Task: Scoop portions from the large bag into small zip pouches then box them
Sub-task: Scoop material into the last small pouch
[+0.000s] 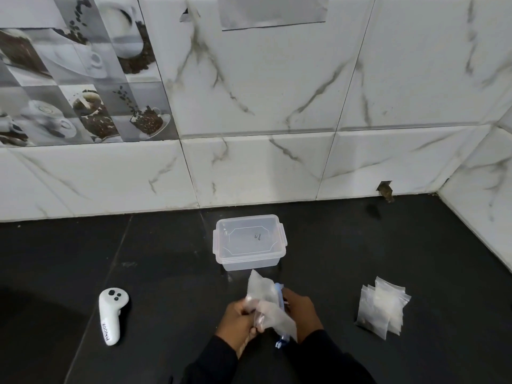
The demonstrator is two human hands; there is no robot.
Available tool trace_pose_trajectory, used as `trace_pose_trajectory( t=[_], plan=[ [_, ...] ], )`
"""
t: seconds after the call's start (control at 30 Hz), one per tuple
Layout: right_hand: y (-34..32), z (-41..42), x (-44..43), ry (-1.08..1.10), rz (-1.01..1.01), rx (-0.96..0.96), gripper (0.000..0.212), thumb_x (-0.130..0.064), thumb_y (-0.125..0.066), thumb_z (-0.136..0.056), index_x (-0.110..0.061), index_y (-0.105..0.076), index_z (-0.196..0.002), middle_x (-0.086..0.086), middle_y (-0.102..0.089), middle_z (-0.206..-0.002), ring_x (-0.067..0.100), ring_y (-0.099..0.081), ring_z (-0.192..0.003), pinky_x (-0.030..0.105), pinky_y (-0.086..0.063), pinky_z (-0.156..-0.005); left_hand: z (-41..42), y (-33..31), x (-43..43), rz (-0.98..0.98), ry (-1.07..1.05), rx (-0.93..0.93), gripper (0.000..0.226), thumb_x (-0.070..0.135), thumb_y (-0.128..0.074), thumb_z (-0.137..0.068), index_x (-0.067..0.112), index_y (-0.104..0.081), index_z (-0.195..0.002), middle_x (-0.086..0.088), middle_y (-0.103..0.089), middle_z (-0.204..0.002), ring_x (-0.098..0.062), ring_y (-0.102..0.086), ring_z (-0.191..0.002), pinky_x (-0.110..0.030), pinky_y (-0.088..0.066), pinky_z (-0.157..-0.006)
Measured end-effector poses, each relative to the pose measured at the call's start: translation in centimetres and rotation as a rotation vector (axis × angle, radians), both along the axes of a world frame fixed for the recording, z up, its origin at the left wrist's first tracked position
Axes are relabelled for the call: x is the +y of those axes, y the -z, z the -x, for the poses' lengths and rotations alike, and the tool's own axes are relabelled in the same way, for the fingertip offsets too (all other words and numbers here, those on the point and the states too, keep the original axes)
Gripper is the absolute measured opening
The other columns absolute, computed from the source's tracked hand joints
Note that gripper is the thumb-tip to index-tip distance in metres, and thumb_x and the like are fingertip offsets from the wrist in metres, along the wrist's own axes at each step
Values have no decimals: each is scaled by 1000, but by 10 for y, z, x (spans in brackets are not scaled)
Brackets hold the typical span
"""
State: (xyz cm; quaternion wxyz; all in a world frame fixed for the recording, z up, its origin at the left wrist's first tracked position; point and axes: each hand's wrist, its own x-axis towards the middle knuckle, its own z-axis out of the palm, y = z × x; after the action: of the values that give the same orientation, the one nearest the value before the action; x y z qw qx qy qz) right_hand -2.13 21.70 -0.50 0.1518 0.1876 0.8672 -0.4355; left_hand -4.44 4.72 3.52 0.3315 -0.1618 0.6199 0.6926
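Black stone counter (388,259) met a white, grey-veined tiled wall (277,92), with a panel of coffee-cup picture tiles (83,79) at upper left. We saw both hands low in the middle of the view, above the counter and just in front of the box, sharing one clear bag (266,303). The bag was thin, crumpled and cloudy, its top corner standing up toward the box. A blue strip (279,295) ran along its right edge and showed again below the hands; we could not tell whether this was a closure or a separate tool. The left hand (238,320) gripped the lower part of the bag with its fingers curled round the plastic. The right hand (302,311) held the bag at the blue strip, its fingertips hidden behind the film. Both forearms wore black sleeves. One clear plastic box (249,242) with side clips stood near the wall, a small dark mark showing on it; whether a lid sat on it we could not tell. One pile of small zip pouches (382,309) lay well to the right, overlapping so that we could count several but no exact number; the front pouch looked dark at its lower corner. One white handheld controller (112,314) lay well to the left.
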Motion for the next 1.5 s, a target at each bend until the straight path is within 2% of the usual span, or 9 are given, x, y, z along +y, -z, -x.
trace_pose_trajectory(
  t=[0.13,0.2,0.33,0.43,0.6,0.87,1.0,1.23,1.5],
  plan=[
    [2,7,8,142,159,-92,13,-19,-68,-76,-11,-70,-66,12,-70,-72,22,-67,-70,46,-57,-71,12,-17,13,96,80,110,22,-19,-48,-83,-14,-65,-95,-7,-55,-45,-6,-42,-31,-13,-31,-33],
    [-7,7,13,225,228,-134,22,-11,-62,-87,-15,-66,-66,7,-65,-71,19,-62,-69,40,-56,-70,14,-18,11,121,95,103,22,-17,-46,-85,-15,-63,-99,-9,-55,-45,-7,-45,-32,-14,-32,-33],
    [-32,10,18,367,385,-111,11,11,-56,-82,9,-64,-75,18,-55,-59,18,-46,-39,22,-35,-35,9,-15,-10,146,81,94,27,-17,-48,-87,0,-68,-93,-9,-62,-52,-8,-50,-36,-14,-36,-35],
    [-48,11,23,329,372,-50,13,6,-54,-84,13,-64,-82,14,-61,-56,16,-51,-37,23,-37,-37,-2,-4,-32,190,35,142,18,-18,-58,-84,-5,-62,-95,-18,-63,-67,-10,-47,-35,-19,-38,-36],
    [-55,13,22,221,205,47,12,0,-54,-81,4,-65,-77,13,-64,-55,21,-57,-39,23,-42,-38,-16,12,-67,280,-41,244,48,-20,-68,-75,12,-33,-84,-31,-67,-79,-21,-46,-42,-29,-41,-45],
    [-47,2,21,325,229,-20,14,-1,-57,-80,6,-68,-76,10,-65,-55,18,-52,-39,23,-38,-39,-28,-16,-73,435,99,522,31,-7,-74,-76,23,-76,-69,-1,-75,-71,-12,-68,-60,-26,-55,-65],
    [-68,-11,34,340,268,31,13,-2,-60,-86,3,-70,-77,11,-65,-56,17,-51,-38,23,-37,-39,-30,-32,-64,562,154,685,25,3,-77,-74,27,-80,-82,19,-74,-85,3,-70,-83,-16,-54,-81],
    [-142,-40,-2,171,467,360,7,-8,-70,-89,-2,-69,-85,15,-69,-62,24,-55,-41,24,-42,-38,-19,-59,-35,724,337,801,23,9,-64,-80,24,-78,-91,18,-71,-100,3,-64,-92,-1,-44,-80],
    [-86,-66,-34,-220,-356,827,9,-23,-70,-84,-27,-65,-89,-12,-66,-72,1,-59,-56,16,-46,-52,-5,-73,-21,707,368,626,12,18,-72,-72,21,-77,-82,5,-73,-83,-9,-66,-80,-21,-50,-68]
  ],
)
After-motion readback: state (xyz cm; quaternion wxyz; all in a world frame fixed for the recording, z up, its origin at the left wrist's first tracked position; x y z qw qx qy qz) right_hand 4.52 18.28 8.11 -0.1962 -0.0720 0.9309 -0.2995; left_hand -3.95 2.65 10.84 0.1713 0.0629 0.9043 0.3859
